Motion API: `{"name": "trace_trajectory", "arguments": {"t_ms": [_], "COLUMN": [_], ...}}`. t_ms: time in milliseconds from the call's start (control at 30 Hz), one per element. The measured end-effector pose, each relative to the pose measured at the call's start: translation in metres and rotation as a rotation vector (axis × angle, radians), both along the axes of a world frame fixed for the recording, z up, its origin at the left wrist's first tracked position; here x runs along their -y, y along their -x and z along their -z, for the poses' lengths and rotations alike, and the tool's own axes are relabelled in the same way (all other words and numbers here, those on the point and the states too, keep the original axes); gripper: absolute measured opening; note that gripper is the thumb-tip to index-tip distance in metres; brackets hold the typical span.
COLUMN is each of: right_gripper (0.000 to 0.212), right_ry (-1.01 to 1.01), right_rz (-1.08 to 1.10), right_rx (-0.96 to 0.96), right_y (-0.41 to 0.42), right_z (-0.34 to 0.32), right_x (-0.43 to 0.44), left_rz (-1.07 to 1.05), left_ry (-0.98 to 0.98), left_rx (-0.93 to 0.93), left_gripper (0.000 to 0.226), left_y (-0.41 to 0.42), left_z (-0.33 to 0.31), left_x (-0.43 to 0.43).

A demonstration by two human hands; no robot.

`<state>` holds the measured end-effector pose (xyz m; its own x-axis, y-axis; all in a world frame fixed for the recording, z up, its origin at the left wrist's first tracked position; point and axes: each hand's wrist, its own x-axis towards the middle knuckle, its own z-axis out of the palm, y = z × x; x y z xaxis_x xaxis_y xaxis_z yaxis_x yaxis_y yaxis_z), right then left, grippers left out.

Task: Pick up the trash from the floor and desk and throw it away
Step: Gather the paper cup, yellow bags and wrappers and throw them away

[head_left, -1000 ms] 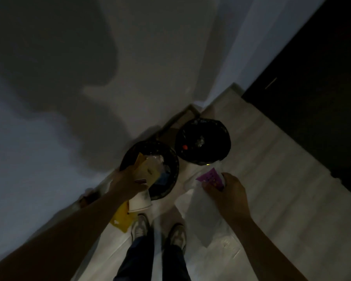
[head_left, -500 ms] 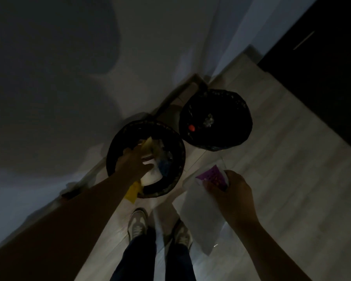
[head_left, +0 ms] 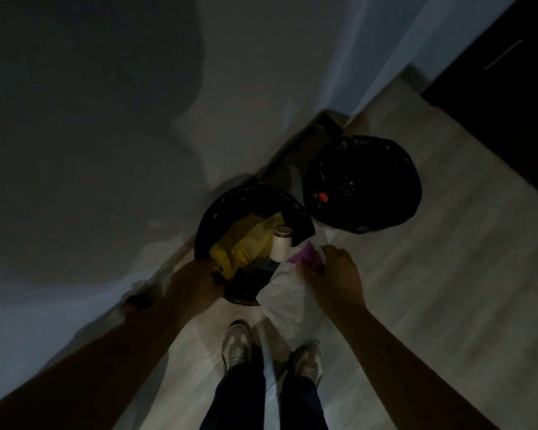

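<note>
My right hand pinches the purple packet and white paper sheet at centre frame. The black-lined bin opens just up-left of it. My left hand sits at the bin's near rim beside the yellow wrapper; I cannot tell its grip.

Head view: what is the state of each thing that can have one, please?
Near bin, open, lined, partly full.
Far bin, open, lined, red cap inside.
Yellow wrapper, crumpled, in the near bin.
White cup, tilted, in the near bin.
White bag, hanging, gripped by right hand.
Left hand, over near bin's rim, fingers hidden.
</note>
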<state>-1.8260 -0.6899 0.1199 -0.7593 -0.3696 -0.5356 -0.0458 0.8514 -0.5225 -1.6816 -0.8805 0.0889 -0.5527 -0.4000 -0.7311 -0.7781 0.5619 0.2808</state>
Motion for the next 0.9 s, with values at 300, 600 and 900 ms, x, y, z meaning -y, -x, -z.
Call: {"name": "trace_trajectory", "arguments": {"t_ms": [300, 600, 900], "right_gripper": [0.062, 0.038, 0.036], "right_ry": [-0.081, -0.307, -0.233], "right_rz": [-0.231, -0.689, -0.835], "right_rx": [0.093, 0.003, -0.059], "right_y": [-0.007, -0.017, -0.017], "right_z": [0.027, 0.011, -0.070], "right_x": [0.078, 0.069, 0.046], "left_rz": [-0.027, -0.009, 0.040], "left_ry": [0.020, 0.041, 0.058], "left_rx": [0.061, -0.005, -0.033], "left_gripper": [0.044, 0.041, 0.045], "left_y": [-0.050, -0.056, -0.057], "left_z": [-0.004, -0.026, -0.111], "left_x": [0.026, 0.024, 0.011]}}
